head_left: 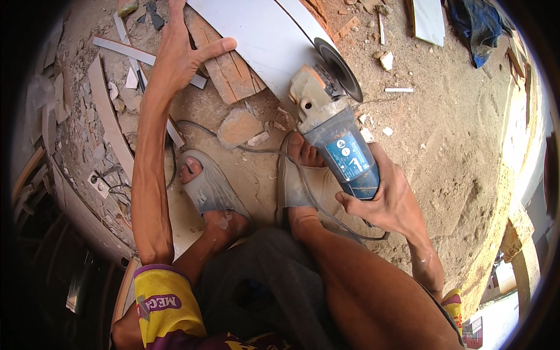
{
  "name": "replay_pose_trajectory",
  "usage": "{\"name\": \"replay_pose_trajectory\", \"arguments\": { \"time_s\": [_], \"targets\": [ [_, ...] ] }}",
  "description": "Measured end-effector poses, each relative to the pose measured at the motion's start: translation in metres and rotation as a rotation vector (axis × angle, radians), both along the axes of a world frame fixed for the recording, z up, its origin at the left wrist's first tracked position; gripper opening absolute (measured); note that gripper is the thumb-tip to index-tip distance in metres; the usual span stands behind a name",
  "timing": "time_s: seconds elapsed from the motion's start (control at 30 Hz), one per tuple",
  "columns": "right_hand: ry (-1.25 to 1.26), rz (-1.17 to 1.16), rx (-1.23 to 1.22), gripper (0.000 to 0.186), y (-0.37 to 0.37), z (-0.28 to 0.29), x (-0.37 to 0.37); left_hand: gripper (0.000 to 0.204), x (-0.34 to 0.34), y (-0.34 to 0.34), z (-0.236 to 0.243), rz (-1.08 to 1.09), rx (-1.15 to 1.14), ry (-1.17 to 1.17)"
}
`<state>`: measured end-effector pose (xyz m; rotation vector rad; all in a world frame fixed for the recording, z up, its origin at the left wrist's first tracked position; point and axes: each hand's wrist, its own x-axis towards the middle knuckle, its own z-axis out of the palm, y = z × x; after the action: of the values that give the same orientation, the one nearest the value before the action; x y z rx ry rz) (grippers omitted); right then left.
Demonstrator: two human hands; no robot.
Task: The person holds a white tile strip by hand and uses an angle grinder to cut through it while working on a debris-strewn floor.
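My right hand (388, 195) is wrapped round the rear body of a blue and grey angle grinder (344, 146). The grinder's dark disc (338, 70) stands edge-on at a white tile (251, 35), in line with a thin dark line across it. Whether the disc is spinning I cannot tell. My left hand (189, 52) is spread at the tile's near left edge, its thumb stretched out and the tip touching that edge. Its other fingers run partly out of the top of the view. Beneath the tile lies a reddish-brown block (230, 73).
A power cord (256, 150) loops over the ground between my sandalled feet (210, 181). Narrow tile strips (122, 52) and rubble lie to the left, near a socket outlet (98, 184). Far right are another white tile piece (427, 22) and a dark blue cloth (475, 29). Sandy soil (449, 151) spreads rightward.
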<state>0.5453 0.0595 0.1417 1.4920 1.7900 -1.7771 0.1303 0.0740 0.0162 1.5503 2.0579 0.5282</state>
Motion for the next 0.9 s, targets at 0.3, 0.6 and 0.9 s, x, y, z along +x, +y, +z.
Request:
{"name": "replay_pose_trajectory", "arguments": {
  "time_s": [0.3,0.6,0.9],
  "targets": [
    [-0.052,-0.063,-0.041,0.079,-0.0049,0.0019,0.0011,0.158,0.0003,0.0019,0.0067,-0.004,-0.012,-0.005],
    [-0.008,0.008,0.008,0.07,-0.0023,-0.0025,0.0005,0.158,-0.0037,0.0,-0.0001,-0.014,0.015,0.02],
    [-0.004,-0.018,-0.002,0.07,-0.005,0.0006,0.0035,0.157,-0.0038,-0.0003,0.0003,-0.019,0.021,0.018]
  ]
}}
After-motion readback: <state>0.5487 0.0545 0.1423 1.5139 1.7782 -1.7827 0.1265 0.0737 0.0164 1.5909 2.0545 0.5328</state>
